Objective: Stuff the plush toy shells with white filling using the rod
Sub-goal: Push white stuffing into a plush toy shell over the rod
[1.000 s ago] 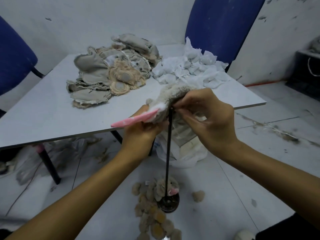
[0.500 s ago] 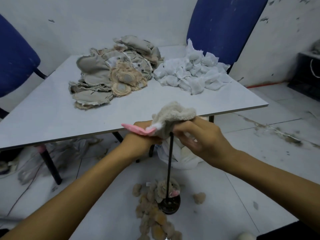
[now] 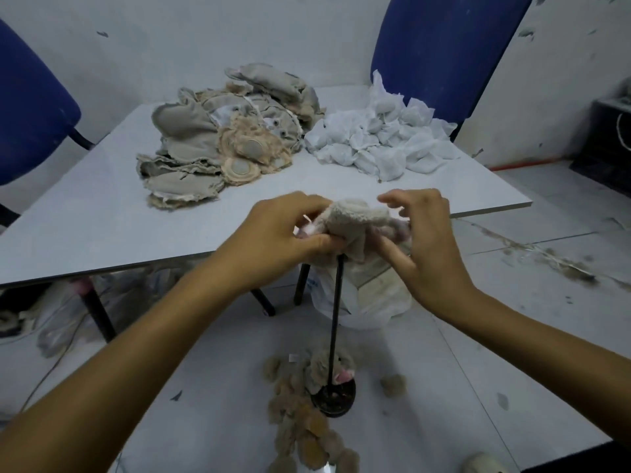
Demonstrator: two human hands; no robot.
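A beige plush toy shell (image 3: 355,218) sits over the top of the upright black rod (image 3: 336,312), which stands on a round black base (image 3: 334,399) on the floor. My left hand (image 3: 283,233) grips the shell's left side, where a bit of pink and white shows. My right hand (image 3: 423,240) holds the shell's right side from below with thumb and lower fingers, its upper fingers spread loosely above. A heap of white filling packets (image 3: 379,138) lies on the table's far right. Empty grey and tan shells (image 3: 225,138) are piled at the table's middle back.
The grey table (image 3: 102,216) stands ahead of me, with blue chairs (image 3: 440,46) behind it and at the left (image 3: 30,107). A white plastic bag (image 3: 365,298) sits under the table edge. Several stuffed brown plush pieces (image 3: 307,425) lie on the floor around the rod base.
The pink part that stuck out to the left is now mostly covered by my left hand. My left hand has come up over the shell, and my right hand's upper fingers have opened.
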